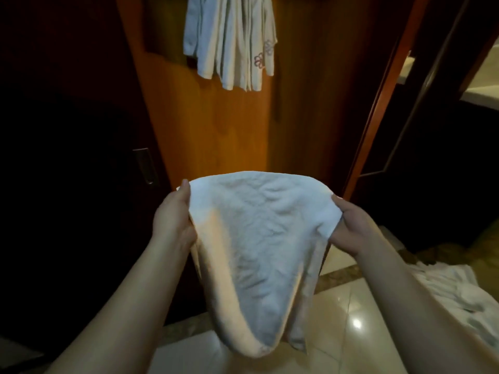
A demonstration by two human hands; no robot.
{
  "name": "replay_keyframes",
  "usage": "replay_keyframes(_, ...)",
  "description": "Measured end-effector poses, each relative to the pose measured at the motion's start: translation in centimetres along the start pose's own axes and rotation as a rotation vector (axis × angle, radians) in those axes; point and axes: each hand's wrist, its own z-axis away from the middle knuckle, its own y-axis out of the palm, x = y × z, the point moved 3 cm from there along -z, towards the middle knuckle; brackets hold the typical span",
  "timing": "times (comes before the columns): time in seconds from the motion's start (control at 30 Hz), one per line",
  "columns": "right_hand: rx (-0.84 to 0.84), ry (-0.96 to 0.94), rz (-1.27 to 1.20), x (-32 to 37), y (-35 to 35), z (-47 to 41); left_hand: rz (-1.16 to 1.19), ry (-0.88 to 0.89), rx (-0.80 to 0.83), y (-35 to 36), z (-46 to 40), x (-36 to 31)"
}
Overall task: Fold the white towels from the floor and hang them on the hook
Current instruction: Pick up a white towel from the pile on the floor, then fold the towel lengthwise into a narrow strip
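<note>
A white towel (259, 238) hangs folded over between my two hands, its doubled lower end sagging toward the floor. My left hand (172, 220) grips its upper left corner, thumb on top. My right hand (351, 228) grips the upper right corner. Several white towels (232, 41) hang on the wooden door (216, 125) straight ahead and above; the hook itself is out of view. More white towels (453, 292) lie crumpled on the floor at the right, partly behind my right forearm.
The glossy tiled floor (351, 306) spreads below me. A dark door with a metal handle (145, 166) stands at the left. A dark doorway with a wooden frame (378, 117) opens at the right.
</note>
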Motion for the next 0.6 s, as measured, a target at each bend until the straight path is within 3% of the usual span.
replay_keyframes(0.17, -0.117, -0.044, -0.052, -6.0, 4.2, 3.1, -0.010, 0.063, -0.064, -0.4, 5.9, 3.9)
replay_keyframes(0.3, -0.244, -0.218, 0.505, -8.4, 8.0, 5.6, -0.122, 0.116, -0.013, 0.9, 9.0, 4.6)
replay_keyframes(0.47, -0.094, -0.289, 0.613, -10.0, 10.1, 7.4, -0.358, 0.244, 0.084, 2.0, 11.2, 4.6)
replay_keyframes(0.6, 0.001, -0.427, 0.735, -9.6, 9.8, 7.7, -0.413, 0.310, 0.170, 2.5, 12.2, 4.8)
